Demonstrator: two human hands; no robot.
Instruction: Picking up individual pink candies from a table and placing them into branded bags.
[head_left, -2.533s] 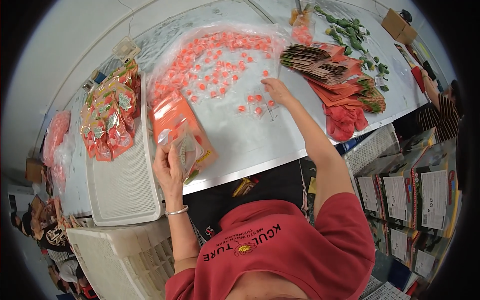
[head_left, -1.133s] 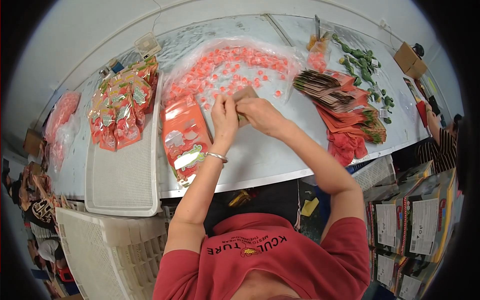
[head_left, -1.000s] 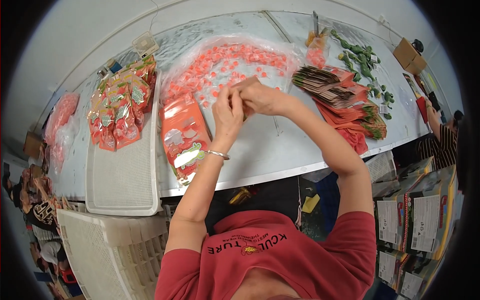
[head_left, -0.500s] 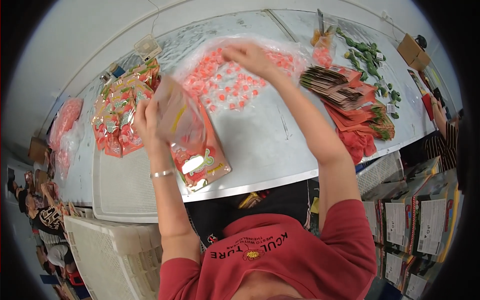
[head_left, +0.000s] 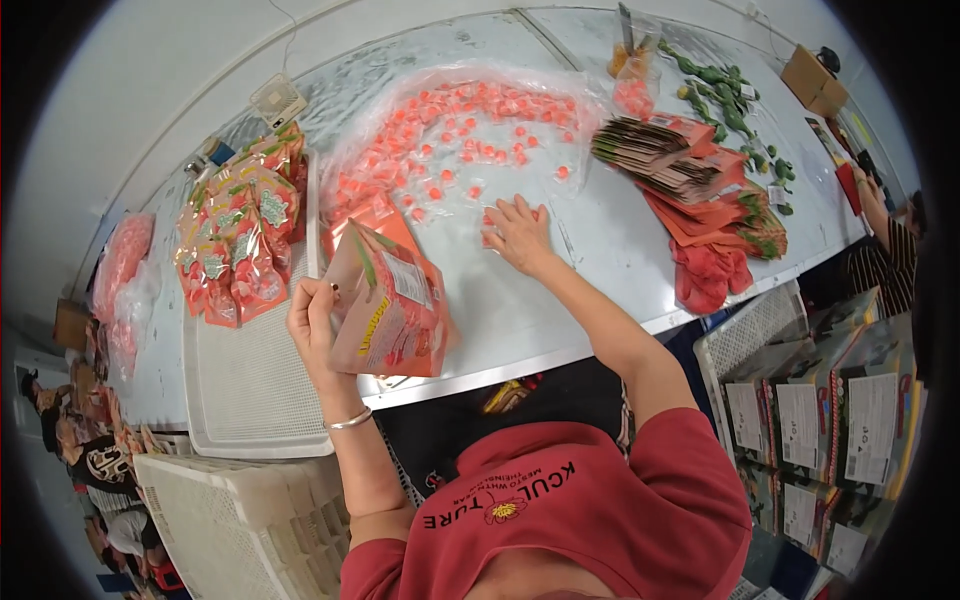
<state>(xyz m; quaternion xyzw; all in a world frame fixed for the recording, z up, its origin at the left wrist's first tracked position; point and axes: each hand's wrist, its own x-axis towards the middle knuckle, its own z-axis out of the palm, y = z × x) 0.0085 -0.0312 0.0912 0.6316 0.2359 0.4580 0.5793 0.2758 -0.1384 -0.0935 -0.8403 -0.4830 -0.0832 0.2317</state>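
My left hand [head_left: 315, 320] is closed on the edge of a red and green printed pouch [head_left: 395, 310], holding it tilted near the table's front edge. Beneath and behind that pouch shows part of another red one on the table. Spread fingers of my right hand [head_left: 520, 235] rest on the bare tabletop, with bits of small wrapped pink candies showing at the fingertips. Beyond that hand, many more wrapped candies [head_left: 440, 110] lie scattered over a clear plastic sheet.
At left, filled pouches [head_left: 240, 230] are heaped on a white plastic tray [head_left: 250, 370]. To the right lie a stack of flat pouches [head_left: 660, 160], a red cloth [head_left: 710, 275] and green plush strands [head_left: 735, 100]. White crates [head_left: 240, 510] stand below left; boxes [head_left: 800, 420] below right.
My right hand has come down from the far candies to the near tabletop. My left hand has lowered and turned the pouch, so its printed side shows.
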